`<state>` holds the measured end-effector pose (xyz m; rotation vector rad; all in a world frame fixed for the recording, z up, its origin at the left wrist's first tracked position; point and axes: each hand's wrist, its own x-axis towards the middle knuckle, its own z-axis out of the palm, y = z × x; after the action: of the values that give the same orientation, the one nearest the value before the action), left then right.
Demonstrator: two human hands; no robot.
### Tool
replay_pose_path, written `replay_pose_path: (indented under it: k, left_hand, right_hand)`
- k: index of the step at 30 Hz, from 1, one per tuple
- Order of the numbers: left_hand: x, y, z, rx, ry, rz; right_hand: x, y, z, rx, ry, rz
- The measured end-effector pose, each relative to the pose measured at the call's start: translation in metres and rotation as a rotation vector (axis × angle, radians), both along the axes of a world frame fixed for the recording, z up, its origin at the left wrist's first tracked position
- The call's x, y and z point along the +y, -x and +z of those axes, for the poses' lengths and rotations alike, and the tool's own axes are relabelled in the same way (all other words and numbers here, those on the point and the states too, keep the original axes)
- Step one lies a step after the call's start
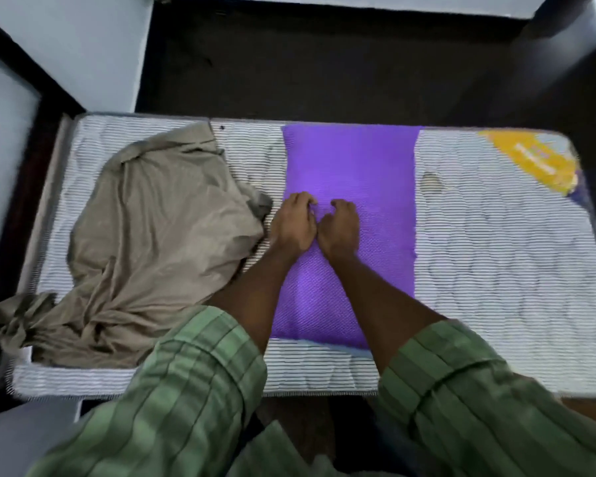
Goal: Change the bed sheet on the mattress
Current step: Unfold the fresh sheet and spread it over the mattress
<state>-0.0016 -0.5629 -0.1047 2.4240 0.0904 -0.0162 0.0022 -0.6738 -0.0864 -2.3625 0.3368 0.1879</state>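
Observation:
A bare mattress (496,270) with thin grey stripes lies crosswise in front of me, with a purple textured band (351,160) across its middle. A crumpled beige bed sheet (152,235) is heaped on the mattress's left part, and one knotted end hangs over the near left corner. My left hand (291,225) and my right hand (338,228) rest side by side on the purple band, just right of the sheet. Both have their fingers curled under, and I see nothing held in either.
A yellow label (534,160) marks the mattress's far right corner, and a small stain (430,180) sits beside the purple band. Dark floor (324,70) lies beyond the mattress. Pale walls (93,46) stand at the left and back. A dark bed frame edge (49,139) runs along the left.

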Motion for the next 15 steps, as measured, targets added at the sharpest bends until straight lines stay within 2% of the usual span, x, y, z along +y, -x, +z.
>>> replay_pose_path:
  k: [5, 7, 8, 10, 12, 15]
  left_hand:
    - [-0.064, -0.026, -0.026, 0.140, -0.074, -0.096]
    - [-0.073, -0.032, -0.039, 0.142, -0.121, -0.022]
    - [-0.073, -0.034, -0.048, 0.164, -0.133, 0.065]
    - [-0.068, -0.036, -0.067, 0.286, -0.081, 0.286]
    - [-0.055, -0.037, -0.094, 0.440, 0.054, 0.452]
    - [-0.032, -0.030, -0.157, 0.573, 0.352, 0.500]
  right_hand:
    - [-0.084, -0.031, -0.028, -0.018, 0.222, 0.100]
    - [-0.107, -0.041, -0.047, 0.001, 0.316, 0.110]
    - [-0.118, -0.042, -0.055, 0.048, 0.300, 0.071]
    - [-0.142, -0.047, -0.079, 0.182, 0.130, -0.052]
    - [-0.166, -0.051, -0.103, 0.280, -0.065, -0.140]
    - [-0.195, -0.058, -0.166, 0.390, -0.272, -0.239]
